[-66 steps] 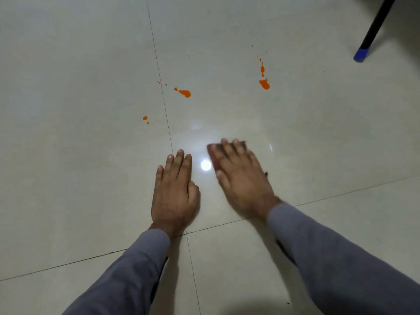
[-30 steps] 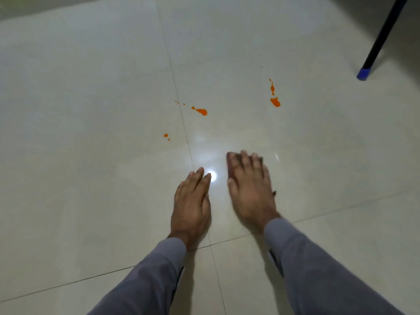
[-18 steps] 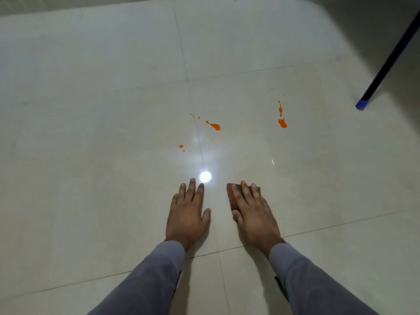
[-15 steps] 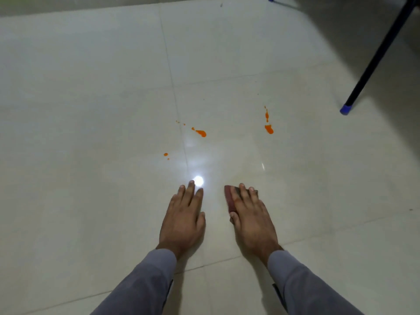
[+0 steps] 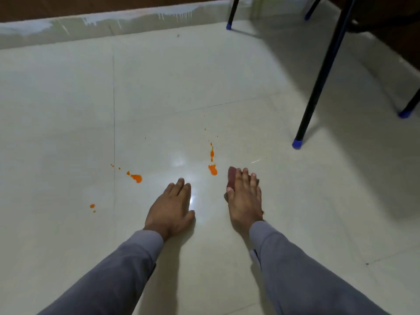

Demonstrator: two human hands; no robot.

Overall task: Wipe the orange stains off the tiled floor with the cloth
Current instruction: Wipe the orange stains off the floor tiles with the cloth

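I am looking down at my two hands on the shiny pale tiled floor (image 5: 68, 110). My right hand (image 5: 244, 201) is pressing flat on a small dark red folded cloth (image 5: 231, 177), with the fingers lying straight on top of it, not curled round it. Most of the cloth is hiding under my palm; only its edge is peeking out past the thumb side of my fingers. My left hand (image 5: 171, 206) is resting flat on the floor with its fingers straight, holding nothing. The closest orange stain, a long drip with a blob at its end (image 5: 213, 169), is sitting just beside the cloth, to the left of my right fingertips. A second orange splash (image 5: 136, 178) is lying past my left fingertips and to their left, and a small orange dot (image 5: 92, 205) is further left, well apart. I think the cloth is soft and light, so it could bunch up or slip out on this smooth tile. I am guessing it is best to press down on its middle with a flat palm and slide it.
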